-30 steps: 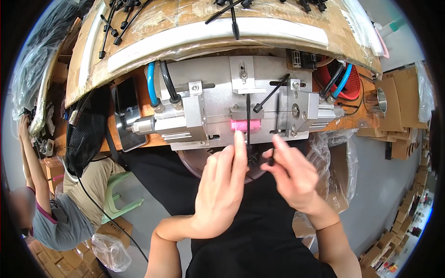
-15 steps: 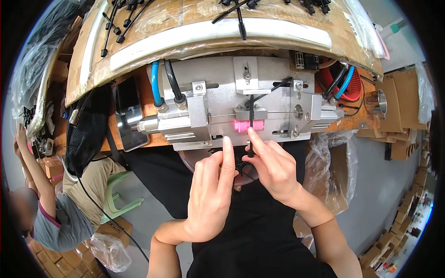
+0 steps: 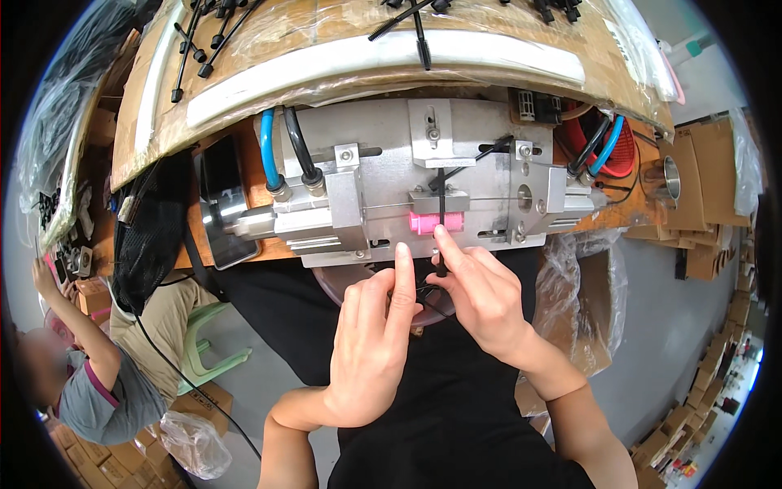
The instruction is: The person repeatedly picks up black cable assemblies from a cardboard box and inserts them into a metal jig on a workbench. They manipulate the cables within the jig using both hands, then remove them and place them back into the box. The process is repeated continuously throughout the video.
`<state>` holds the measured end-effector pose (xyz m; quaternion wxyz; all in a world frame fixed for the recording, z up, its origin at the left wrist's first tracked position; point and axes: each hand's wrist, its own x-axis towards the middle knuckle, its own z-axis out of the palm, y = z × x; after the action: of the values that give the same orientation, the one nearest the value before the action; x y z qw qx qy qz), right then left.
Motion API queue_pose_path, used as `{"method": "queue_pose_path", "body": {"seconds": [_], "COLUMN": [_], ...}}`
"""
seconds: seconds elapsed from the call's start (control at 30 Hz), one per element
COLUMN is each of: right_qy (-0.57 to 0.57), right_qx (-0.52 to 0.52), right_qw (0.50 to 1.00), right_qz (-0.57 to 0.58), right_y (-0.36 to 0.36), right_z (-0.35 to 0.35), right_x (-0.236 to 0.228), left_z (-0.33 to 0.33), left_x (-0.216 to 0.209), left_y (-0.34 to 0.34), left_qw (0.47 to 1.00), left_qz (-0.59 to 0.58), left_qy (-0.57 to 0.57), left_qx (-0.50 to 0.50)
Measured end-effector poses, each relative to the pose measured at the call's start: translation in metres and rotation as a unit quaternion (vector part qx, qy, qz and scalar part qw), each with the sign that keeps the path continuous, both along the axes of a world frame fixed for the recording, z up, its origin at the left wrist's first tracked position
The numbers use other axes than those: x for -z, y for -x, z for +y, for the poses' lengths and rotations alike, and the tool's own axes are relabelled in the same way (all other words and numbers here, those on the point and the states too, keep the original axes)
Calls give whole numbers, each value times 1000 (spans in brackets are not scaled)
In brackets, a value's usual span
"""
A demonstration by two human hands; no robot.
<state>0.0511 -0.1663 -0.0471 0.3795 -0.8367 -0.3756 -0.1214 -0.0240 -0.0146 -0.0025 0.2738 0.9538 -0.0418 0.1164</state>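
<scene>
A black mascara wand (image 3: 441, 191) lies lengthwise across a pink block (image 3: 423, 223) at the front of a metal fixture (image 3: 391, 147). My right hand (image 3: 485, 301) holds its near end, thumb below and index fingertip pressed on it by the block. To its left, my left hand (image 3: 371, 342) points its index finger up at the fixture's front edge. Its other fingers are curled, and whatever they hold is hidden. Thin black rods (image 3: 432, 303) show between the hands, above a translucent bowl (image 3: 330, 281). A second black wand (image 3: 472, 163) rests slanted behind the block.
Metal cylinder blocks (image 3: 322, 208) with blue and black hoses flank the fixture. A plastic-covered cardboard sheet (image 3: 326, 49) bearing several black wands overhangs the back. A phone (image 3: 224, 200) and black mesh bag (image 3: 151, 236) are at left. A co-worker (image 3: 110, 399) sits far left.
My hands and the wand have barely moved. The shaft at the fixture's left end now looks blurred. The co-worker's raised arm has come down a little.
</scene>
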Motion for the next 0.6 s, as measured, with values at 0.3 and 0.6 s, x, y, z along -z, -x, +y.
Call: {"method": "queue_pose_path", "body": {"seconds": [0.3,0.6], "right_qy": [216,440], "right_qx": [-20,-138], "right_qw": [948,834], "right_qz": [-234,-304], "right_y": [-70,-100], "right_z": [-18,4], "right_x": [-68,-66], "left_z": [49,76], "left_x": [-60,-92], "left_y": [-55,-238], "left_qw": [989,880], "left_qz": [-149,-251], "left_qy": [-20,-210], "left_qx": [13,344]}}
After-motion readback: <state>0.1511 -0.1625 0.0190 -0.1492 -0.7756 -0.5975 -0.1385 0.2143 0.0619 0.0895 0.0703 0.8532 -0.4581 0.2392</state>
